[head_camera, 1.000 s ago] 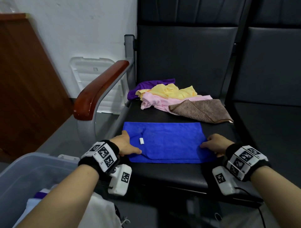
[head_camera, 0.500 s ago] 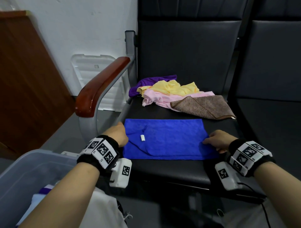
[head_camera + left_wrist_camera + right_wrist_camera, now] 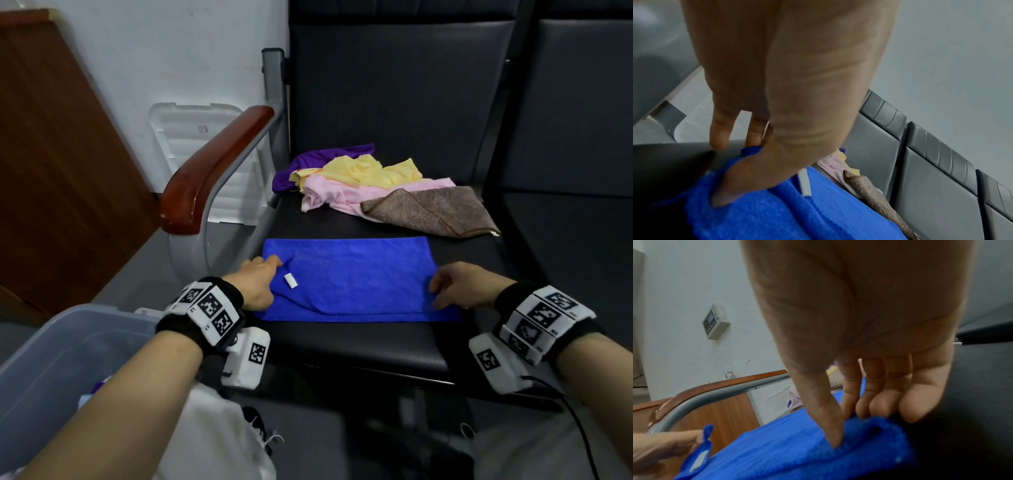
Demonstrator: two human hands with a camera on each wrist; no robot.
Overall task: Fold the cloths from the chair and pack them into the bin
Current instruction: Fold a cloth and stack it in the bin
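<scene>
A blue cloth (image 3: 352, 277) lies folded flat on the front of the black chair seat (image 3: 342, 342), a white tag (image 3: 290, 281) near its left end. My left hand (image 3: 257, 281) pinches the cloth's left edge (image 3: 748, 151) between thumb and fingers. My right hand (image 3: 459, 287) pinches the right edge (image 3: 869, 423) in the same way. Behind it a heap of cloths sits by the backrest: purple (image 3: 308, 161), yellow (image 3: 370, 171), pink (image 3: 329, 195) and brown (image 3: 431, 209). The clear plastic bin (image 3: 51, 363) stands at the lower left with folded cloths inside.
A wooden armrest (image 3: 209, 171) on a grey metal frame rises left of the seat. A white bin lid (image 3: 198, 137) leans on the wall behind it. A second dark seat (image 3: 575, 240) adjoins on the right. A brown wooden panel (image 3: 51, 154) stands at the far left.
My left hand has slid off the top of the cloth to its left edge and now pinches it. The right hand stays on the right edge. The head view has moved closer.
</scene>
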